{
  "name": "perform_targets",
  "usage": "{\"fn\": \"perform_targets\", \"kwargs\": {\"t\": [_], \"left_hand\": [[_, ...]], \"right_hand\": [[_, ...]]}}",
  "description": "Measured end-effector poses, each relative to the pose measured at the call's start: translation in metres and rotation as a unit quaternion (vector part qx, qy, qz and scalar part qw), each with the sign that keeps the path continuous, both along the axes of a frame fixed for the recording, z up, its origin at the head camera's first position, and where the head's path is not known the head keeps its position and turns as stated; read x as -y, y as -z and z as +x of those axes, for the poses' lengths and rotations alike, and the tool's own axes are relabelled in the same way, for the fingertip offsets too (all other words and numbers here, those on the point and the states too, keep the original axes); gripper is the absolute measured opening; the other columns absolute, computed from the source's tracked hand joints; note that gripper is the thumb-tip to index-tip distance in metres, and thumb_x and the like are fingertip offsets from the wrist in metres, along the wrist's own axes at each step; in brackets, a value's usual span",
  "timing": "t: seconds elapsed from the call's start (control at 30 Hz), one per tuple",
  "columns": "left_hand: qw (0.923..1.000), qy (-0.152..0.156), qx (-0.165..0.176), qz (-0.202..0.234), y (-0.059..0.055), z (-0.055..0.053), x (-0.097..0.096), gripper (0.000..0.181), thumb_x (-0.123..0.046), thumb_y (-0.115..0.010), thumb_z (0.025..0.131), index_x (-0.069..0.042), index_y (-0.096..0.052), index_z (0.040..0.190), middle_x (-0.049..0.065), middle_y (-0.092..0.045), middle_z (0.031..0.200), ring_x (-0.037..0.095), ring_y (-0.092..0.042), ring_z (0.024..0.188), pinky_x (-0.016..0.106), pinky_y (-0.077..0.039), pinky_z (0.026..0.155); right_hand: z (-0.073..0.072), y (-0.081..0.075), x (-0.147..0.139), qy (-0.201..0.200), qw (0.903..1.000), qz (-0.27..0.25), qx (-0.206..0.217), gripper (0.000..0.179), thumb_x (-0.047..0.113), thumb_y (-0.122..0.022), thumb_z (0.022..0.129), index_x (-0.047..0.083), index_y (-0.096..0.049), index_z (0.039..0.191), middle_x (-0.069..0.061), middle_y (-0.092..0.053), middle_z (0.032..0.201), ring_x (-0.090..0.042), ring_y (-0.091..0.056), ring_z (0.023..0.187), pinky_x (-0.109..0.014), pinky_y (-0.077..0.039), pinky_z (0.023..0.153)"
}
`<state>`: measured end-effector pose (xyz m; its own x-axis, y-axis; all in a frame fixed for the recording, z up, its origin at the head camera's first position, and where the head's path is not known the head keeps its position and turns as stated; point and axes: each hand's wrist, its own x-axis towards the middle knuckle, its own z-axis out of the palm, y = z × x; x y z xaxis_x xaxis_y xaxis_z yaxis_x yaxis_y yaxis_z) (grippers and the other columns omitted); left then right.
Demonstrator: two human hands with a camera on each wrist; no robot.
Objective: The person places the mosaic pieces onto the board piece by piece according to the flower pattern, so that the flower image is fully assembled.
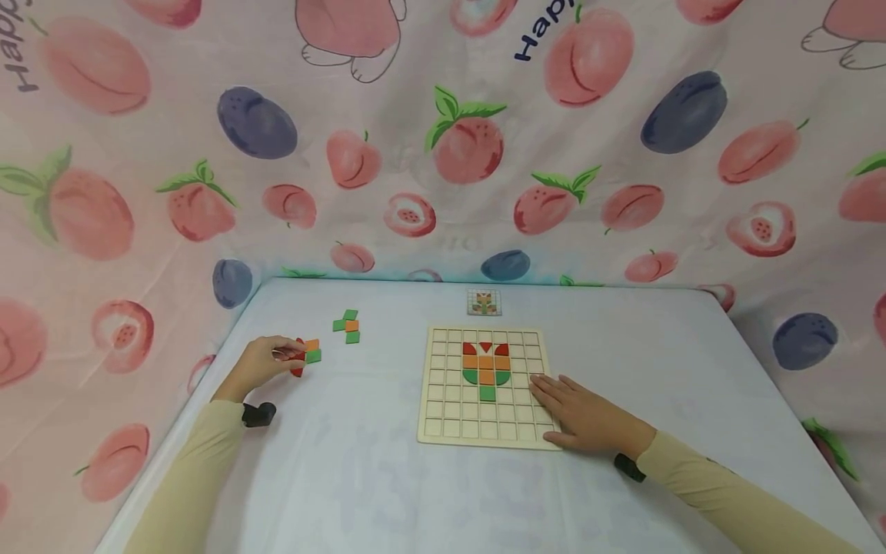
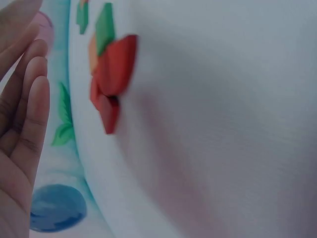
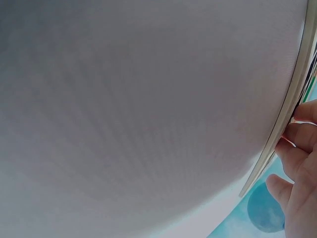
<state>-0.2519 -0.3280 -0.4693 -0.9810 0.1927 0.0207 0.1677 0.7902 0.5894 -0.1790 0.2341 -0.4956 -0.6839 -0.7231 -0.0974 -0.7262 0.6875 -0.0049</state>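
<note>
My left hand (image 1: 261, 365) hovers over a small pile of flat red pieces (image 1: 298, 372), its thumb and fingers loosely bent and apart. An orange square (image 1: 313, 344) and a green piece (image 1: 314, 356) lie against the red ones. The left wrist view shows these red pieces (image 2: 116, 67) on the table, away from the visible fingers (image 2: 37, 104). My right hand (image 1: 588, 415) rests flat across the right edge of a wooden grid board (image 1: 443, 419). On the board, red, orange and green pieces (image 1: 487, 362) form a tulip-like figure.
Left of the board lies another cluster of green and orange pieces (image 1: 351, 326). A small pattern card (image 1: 484, 302) sits behind the board. The white table (image 1: 346, 462) meets a fruit-print cloth (image 1: 408, 154) at the back and sides.
</note>
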Motion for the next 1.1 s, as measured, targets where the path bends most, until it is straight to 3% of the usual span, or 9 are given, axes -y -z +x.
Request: {"fn": "perform_targets", "kwargs": {"t": [0.27, 0.5, 0.8, 1.1], "left_hand": [[0.9994, -0.02, 0.014, -0.025, 0.014, 0.006, 0.01, 0.026, -0.016, -0.081, 0.071, -0.004, -0.074, 0.093, 0.01, -0.07, 0.088, 0.012, -0.059, 0.077, 0.021, -0.047, 0.069], [0.9991, -0.015, 0.013, -0.039, 0.021, 0.007, 0.012, 0.024, -0.016, -0.081, 0.071, -0.004, -0.074, 0.091, 0.008, -0.067, 0.083, 0.009, -0.055, 0.074, 0.021, -0.044, 0.066], [0.9992, -0.001, 0.012, -0.039, 0.024, 0.005, 0.012, 0.023, -0.012, -0.08, 0.072, -0.003, -0.074, 0.093, 0.009, -0.067, 0.085, 0.013, -0.057, 0.077, 0.023, -0.046, 0.068], [0.9987, -0.014, 0.006, -0.049, 0.022, 0.007, 0.015, 0.023, -0.009, -0.077, 0.075, -0.003, -0.073, 0.097, 0.015, -0.066, 0.094, 0.022, -0.056, 0.084, 0.032, -0.046, 0.074]], "right_hand": [[-0.002, 0.0, 0.001, 0.004, 0.9999, 0.006, 0.008, 0.077, 0.054, -0.045, 0.093, 0.004, -0.027, 0.148, -0.012, -0.024, 0.155, -0.027, -0.025, 0.143, -0.047, -0.026, 0.114], [-0.002, 0.002, 0.0, 0.0, 1.0, 0.005, -0.001, 0.076, 0.054, -0.045, 0.093, 0.004, -0.028, 0.147, -0.012, -0.026, 0.155, -0.027, -0.027, 0.142, -0.046, -0.027, 0.113], [-0.002, 0.003, -0.001, -0.002, 0.9999, 0.009, -0.005, 0.077, 0.055, -0.045, 0.093, 0.004, -0.027, 0.148, -0.012, -0.025, 0.155, -0.027, -0.026, 0.143, -0.046, -0.027, 0.114], [-0.003, 0.005, -0.001, -0.001, 0.9999, 0.012, -0.009, 0.077, 0.057, -0.043, 0.093, 0.005, -0.026, 0.148, -0.011, -0.024, 0.155, -0.026, -0.025, 0.143, -0.045, -0.026, 0.114]]}}
